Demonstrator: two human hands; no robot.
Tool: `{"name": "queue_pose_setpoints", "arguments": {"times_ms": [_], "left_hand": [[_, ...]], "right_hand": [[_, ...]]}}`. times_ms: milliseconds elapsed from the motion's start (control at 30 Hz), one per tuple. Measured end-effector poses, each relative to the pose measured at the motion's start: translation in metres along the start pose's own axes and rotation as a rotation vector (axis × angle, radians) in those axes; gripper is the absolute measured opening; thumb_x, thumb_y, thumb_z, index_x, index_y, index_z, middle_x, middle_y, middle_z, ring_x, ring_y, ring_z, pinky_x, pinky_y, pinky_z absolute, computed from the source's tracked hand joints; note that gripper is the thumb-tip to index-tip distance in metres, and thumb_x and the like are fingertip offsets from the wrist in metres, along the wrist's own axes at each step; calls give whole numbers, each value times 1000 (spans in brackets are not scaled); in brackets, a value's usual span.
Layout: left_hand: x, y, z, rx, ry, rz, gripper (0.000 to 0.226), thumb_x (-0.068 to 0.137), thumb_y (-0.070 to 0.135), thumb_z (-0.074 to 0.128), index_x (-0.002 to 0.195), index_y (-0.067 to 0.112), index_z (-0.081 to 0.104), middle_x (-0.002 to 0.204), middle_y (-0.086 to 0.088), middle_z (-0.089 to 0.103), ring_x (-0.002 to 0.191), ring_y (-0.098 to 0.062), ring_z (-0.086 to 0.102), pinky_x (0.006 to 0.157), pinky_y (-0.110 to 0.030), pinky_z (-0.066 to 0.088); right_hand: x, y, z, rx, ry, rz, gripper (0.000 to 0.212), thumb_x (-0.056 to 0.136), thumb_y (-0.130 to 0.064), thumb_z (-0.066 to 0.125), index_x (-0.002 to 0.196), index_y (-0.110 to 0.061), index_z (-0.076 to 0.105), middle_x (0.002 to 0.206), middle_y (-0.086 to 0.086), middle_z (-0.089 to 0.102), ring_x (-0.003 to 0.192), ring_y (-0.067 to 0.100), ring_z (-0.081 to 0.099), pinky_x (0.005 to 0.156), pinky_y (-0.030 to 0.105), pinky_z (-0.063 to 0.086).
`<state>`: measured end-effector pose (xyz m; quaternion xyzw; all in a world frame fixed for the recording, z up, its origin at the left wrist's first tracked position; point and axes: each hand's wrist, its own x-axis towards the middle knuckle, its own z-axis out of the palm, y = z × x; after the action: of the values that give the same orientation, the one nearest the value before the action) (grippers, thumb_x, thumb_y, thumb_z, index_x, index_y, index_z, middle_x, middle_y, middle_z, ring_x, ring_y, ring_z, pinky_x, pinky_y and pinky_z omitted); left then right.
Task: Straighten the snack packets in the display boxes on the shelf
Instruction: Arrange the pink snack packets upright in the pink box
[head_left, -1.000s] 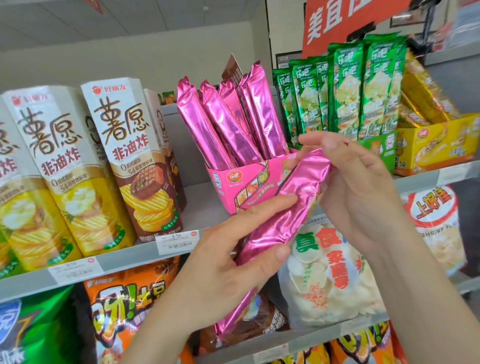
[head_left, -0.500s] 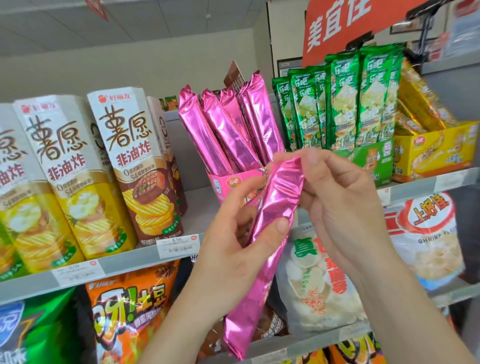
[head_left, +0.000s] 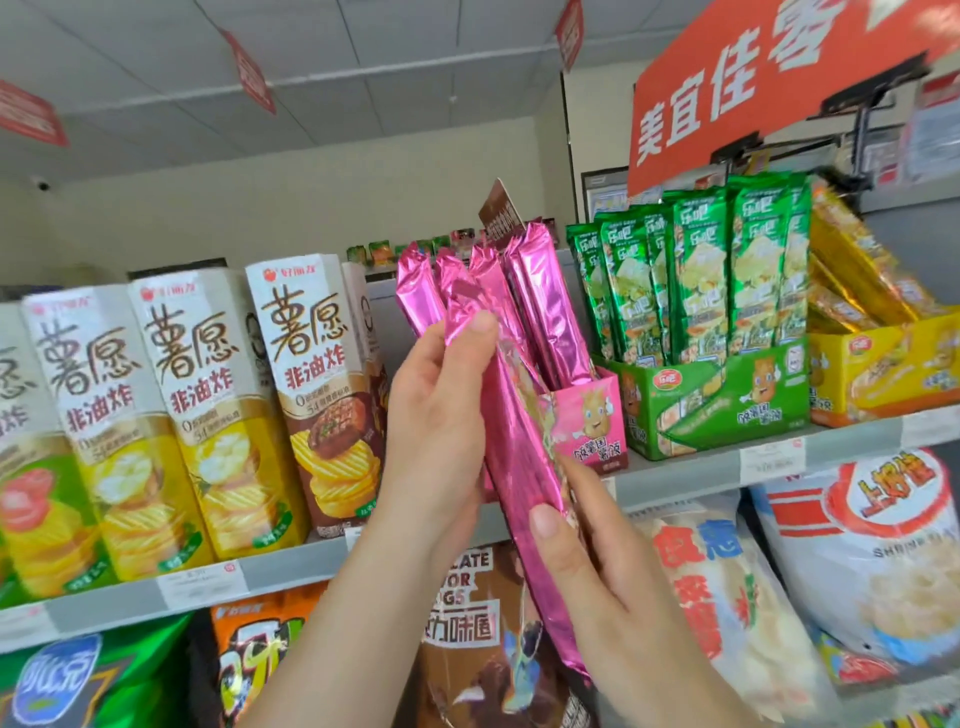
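Held packet: a long pink foil packet (head_left: 514, 467) stands near upright, tilted a little, in front of the pink display box (head_left: 592, 421); its top is about level with the packets in the box; its lower end hangs well below the shelf edge (head_left: 675, 483); it is not yet in the box.
Left hand: the left hand (head_left: 441, 415) is clamped on the packet's upper part; thumb pressed on the front near the top.
Right hand: the right hand (head_left: 613, 597) pinches the lower part; thumb on the front, fingers beside and behind.
Box contents: several pink packets (head_left: 545, 312) lean together, fanned to the left rather than upright; green packets (head_left: 701, 270) stand straighter in the green display box (head_left: 727, 410) just beside.
Risk, the rim: the packet probably has to rise before it can drop in; if its lower end catches the front wall, the light card box could tip or slide back.
Risk, the neighbours: pushed in among the leaning packets, it could shove them further over or out of the box.
Risk, the grip: foil looks slippery; a hard squeeze might crush what is inside.
Hidden: the box's left side sits behind the packet and left hand, so the room left inside cannot be told; the left fingers are out of sight; the brown card (head_left: 498, 213) behind is too blurred to read.
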<state>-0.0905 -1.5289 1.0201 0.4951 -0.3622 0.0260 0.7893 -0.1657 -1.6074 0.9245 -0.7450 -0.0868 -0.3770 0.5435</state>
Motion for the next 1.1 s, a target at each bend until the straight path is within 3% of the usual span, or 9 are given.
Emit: {"name": "queue_pose_setpoints", "arguments": {"times_ms": [133, 233, 367, 467, 633, 733, 900, 1000, 1100], "left_hand": [[18, 13, 4, 51, -2, -7, 17, 93, 30, 61, 94, 14, 67, 76, -1, 69, 70, -16, 64, 68, -32, 52], [31, 26, 1, 357, -127, 47, 21, 96, 32, 56, 91, 23, 74, 75, -4, 69, 65, -13, 62, 63, -24, 49], [58, 45, 1, 745, -193, 426, 34, 100, 40, 42, 100, 25, 73, 74, 1, 67, 69, -7, 61, 67, -22, 49], [92, 55, -1, 1432, -41, 753, 29, 92, 27, 48, 112, 20, 67, 97, 5, 69, 96, -19, 58, 86, -34, 47], [118, 46, -11, 2151, -223, 517, 36, 85, 29, 48, 117, 17, 58, 115, -7, 65, 113, -30, 51, 106, -44, 34], [124, 45, -12, 2127, -248, 624, 36, 83, 24, 53, 118, 23, 62, 111, 1, 68, 118, -23, 52, 116, -46, 13], [128, 52, -1, 1516, -308, 537, 41, 86, 11, 66, 124, 27, 63, 110, 2, 71, 94, -11, 64, 91, -30, 51], [132, 59, 7, 1278, -321, 407, 26, 83, 21, 76, 107, 27, 69, 95, 4, 72, 79, -8, 67, 81, -33, 56], [131, 66, 10, 1143, -343, 274, 19, 87, 7, 68, 98, 23, 71, 93, -3, 75, 85, -18, 70, 83, -37, 56]], "right_hand": [[3, -7, -11, 216, -107, 101, 51, 72, -71, 53, 118, -49, 62, 109, -24, 69, 101, -9, 62, 87, 12, 46], [6, -15, -27, 488, -265, 208, 51, 65, -66, 74, 106, -36, 72, 83, 3, 73, 64, 9, 67, 58, 16, 51], [14, -20, -52, 544, -126, 275, 37, 76, -64, 65, 83, -30, 77, 66, 12, 71, 47, 17, 64, 47, 20, 50], [30, -18, -66, 533, -54, 157, 62, 53, -70, 81, 95, -25, 75, 84, 15, 75, 70, 25, 73, 59, 26, 57], [78, -37, -90, 456, 62, -23, 67, 57, -71, 77, 110, -30, 71, 109, 6, 73, 102, 23, 69, 90, 43, 53], [107, -53, -99, 433, 54, -113, 37, 76, -55, 67, 104, -31, 72, 105, -2, 73, 104, 18, 66, 99, 43, 47], [146, -73, -98, 372, -69, -216, 18, 83, -27, 63, 101, -23, 65, 91, -6, 72, 85, 11, 69, 80, 33, 59], [161, -78, -79, 183, -135, -271, 20, 88, -16, 68, 105, -25, 64, 98, -6, 74, 92, 12, 71, 84, 34, 58], [169, -71, -62, -125, -80, -311, 29, 89, -10, 67, 114, -24, 63, 107, -7, 72, 100, 8, 67, 95, 37, 51]]}}
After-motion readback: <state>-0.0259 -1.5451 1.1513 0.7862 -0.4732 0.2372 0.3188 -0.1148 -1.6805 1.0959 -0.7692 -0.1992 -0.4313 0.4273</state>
